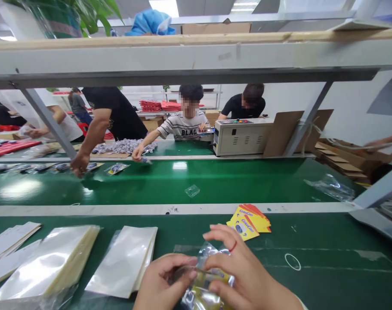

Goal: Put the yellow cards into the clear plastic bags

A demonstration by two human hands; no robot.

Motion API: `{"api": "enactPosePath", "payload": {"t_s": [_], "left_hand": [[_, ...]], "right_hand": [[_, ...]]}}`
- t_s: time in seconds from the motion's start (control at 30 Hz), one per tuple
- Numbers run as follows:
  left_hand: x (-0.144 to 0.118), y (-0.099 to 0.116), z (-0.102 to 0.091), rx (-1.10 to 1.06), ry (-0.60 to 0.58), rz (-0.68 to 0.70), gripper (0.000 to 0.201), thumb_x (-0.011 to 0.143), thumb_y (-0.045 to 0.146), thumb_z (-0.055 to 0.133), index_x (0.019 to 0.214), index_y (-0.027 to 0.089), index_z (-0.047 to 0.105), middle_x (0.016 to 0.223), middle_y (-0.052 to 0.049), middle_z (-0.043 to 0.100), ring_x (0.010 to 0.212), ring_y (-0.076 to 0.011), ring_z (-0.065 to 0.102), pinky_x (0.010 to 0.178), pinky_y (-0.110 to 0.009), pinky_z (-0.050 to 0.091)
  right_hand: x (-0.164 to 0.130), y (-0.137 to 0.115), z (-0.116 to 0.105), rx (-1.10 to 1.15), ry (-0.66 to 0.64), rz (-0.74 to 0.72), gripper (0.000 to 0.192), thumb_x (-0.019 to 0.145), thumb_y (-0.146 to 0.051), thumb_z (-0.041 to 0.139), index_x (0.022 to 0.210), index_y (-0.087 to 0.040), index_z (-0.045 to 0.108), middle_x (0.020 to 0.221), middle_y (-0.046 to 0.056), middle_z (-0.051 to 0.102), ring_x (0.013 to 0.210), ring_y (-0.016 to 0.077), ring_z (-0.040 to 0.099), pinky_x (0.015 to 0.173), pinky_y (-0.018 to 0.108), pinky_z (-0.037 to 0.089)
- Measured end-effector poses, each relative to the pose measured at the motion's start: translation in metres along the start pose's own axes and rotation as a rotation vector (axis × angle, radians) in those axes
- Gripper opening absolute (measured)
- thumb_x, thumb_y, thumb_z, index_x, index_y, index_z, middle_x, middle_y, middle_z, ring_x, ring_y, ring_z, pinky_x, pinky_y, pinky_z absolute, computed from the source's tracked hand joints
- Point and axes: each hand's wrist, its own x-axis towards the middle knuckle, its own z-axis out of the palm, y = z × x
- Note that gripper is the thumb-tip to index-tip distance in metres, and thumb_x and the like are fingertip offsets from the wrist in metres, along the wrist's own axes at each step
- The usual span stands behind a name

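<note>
- Left hand [163,282]: fingers pinching the bag [200,292].
- Right hand [242,271]: fingers bent over the bag; cannot tell if gripping.
- Cards [250,221]: on the counter [325,284], beyond right hand.

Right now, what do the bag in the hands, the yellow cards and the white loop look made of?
Bag: clear, glossy plastic film; sharp highlights, creases, yellow visible through it.
Yellow cards: likely printed paper or thin card; flat, straight-edged, opaque.
White loop: perhaps a rubber band; thin, pale and rounded, but cord or plastic is possible.
</note>
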Motion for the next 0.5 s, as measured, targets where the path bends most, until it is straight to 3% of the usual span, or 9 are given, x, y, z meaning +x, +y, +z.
{"api": "enactPosePath", "payload": {"t_s": [0.07,0.17,0.33,0.5], "left_hand": [[-0.001,-0.002,0.001,0.028,-0.024,0.025,0.016,0.066,0.037,0.081,0.079,0.028,0.082,0.082,-0.006,0.080,0.078,-0.0211,0.075,0.070,-0.024,0.060],[-0.004,-0.003,0.002,0.019,-0.066,0.019,0.017,0.067,0.038,0.080,0.082,0.029,0.082,0.083,-0.006,0.080,0.078,-0.0206,0.075,0.068,-0.023,0.059],[-0.007,0.002,0.001,-0.103,-0.062,-0.080,0.022,0.070,0.047,0.077,0.080,0.028,0.082,0.081,-0.005,0.080,0.075,-0.0190,0.074,0.068,-0.021,0.057],[-0.004,0.005,0.000,-0.042,-0.099,-0.050,0.023,0.073,0.048,0.074,0.081,0.028,0.082,0.080,-0.005,0.080,0.074,-0.0182,0.073,0.069,-0.020,0.056]], "right_hand": [[0.000,-0.003,0.005,-0.027,-0.164,0.066,0.034,0.077,-0.054,0.070,0.095,-0.025,0.069,0.132,0.011,0.056,0.124,0.0361,0.048,0.099,0.053,0.044],[-0.008,-0.001,0.012,0.062,-0.232,0.148,0.041,0.072,-0.054,0.075,0.100,-0.025,0.070,0.121,0.010,0.062,0.109,0.0281,0.060,0.090,0.040,0.053],[-0.020,0.002,0.025,0.109,-0.055,0.103,0.036,0.082,-0.038,0.069,0.112,-0.019,0.064,0.100,0.011,0.067,0.087,0.0198,0.067,0.075,0.028,0.057],[-0.019,-0.001,0.031,0.065,0.102,0.039,0.024,0.086,-0.015,0.058,0.110,-0.021,0.058,0.092,0.007,0.072,0.082,0.0173,0.069,0.073,0.025,0.057]]}}
